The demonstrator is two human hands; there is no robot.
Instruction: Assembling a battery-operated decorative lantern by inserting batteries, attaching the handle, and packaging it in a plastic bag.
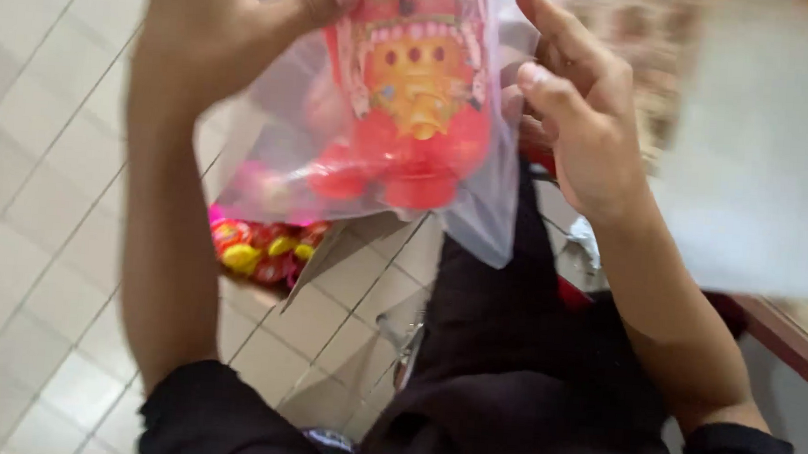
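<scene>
Clear plastic bag hung between both hands, red-and-yellow toy inside. Left hand pinched its upper edge with the thumb; right hand steadied the other side, fingers loosely curled. Film likely slippery, light, floppy; best gripped at the top corners.

The bag is thin, clear plastic film with a soft sheen, lightly creased. The toy inside appears to be glossy moulded plastic, red and yellow. The floor is smooth, pale tile with a dull shine. The sleeves are matt black cloth.
</scene>
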